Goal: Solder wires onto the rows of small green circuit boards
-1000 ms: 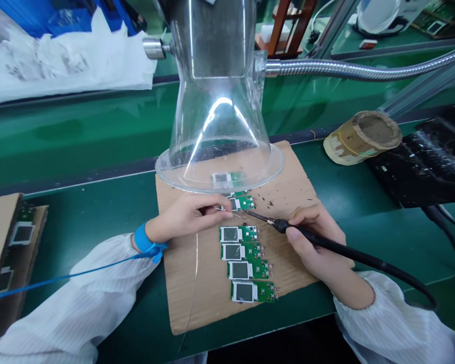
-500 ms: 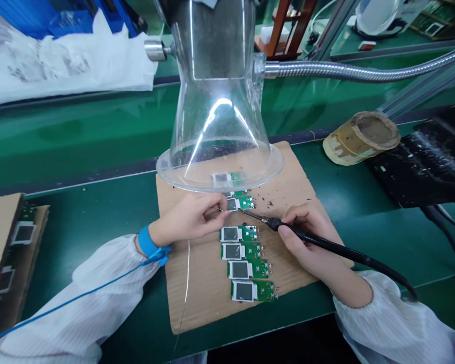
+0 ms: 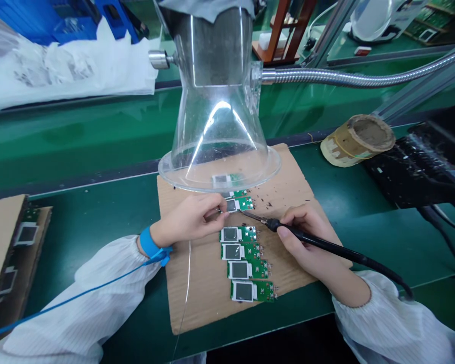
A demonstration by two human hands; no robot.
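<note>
My right hand [image 3: 303, 237] is closed around a black soldering iron [image 3: 288, 230], its tip at the lower edge of a small green circuit board [image 3: 246, 203] with a grey screen. On that board's left side, my left hand [image 3: 197, 215] pinches a thin strand of solder wire [image 3: 188, 273], which trails down below the hand toward the front edge. Several similar boards [image 3: 237, 234] lie in a column nearer me on a cardboard sheet [image 3: 197, 303]. Further boards [image 3: 227, 179] lie beyond, partly seen through a clear hood. A blue strap [image 3: 148, 242] circles my left wrist.
The clear fume hood [image 3: 220, 126] hangs over the cardboard's far part, with a metal flexible arm [image 3: 345, 78] to its right. A round tan container [image 3: 358, 140] stands at right beside a dark, littered surface [image 3: 420, 167]. Cardboard trays with boards [image 3: 26, 232] sit at left.
The view has shifted slightly. Both hands keep nearly the same places, and the iron's tip stays at the same board.
</note>
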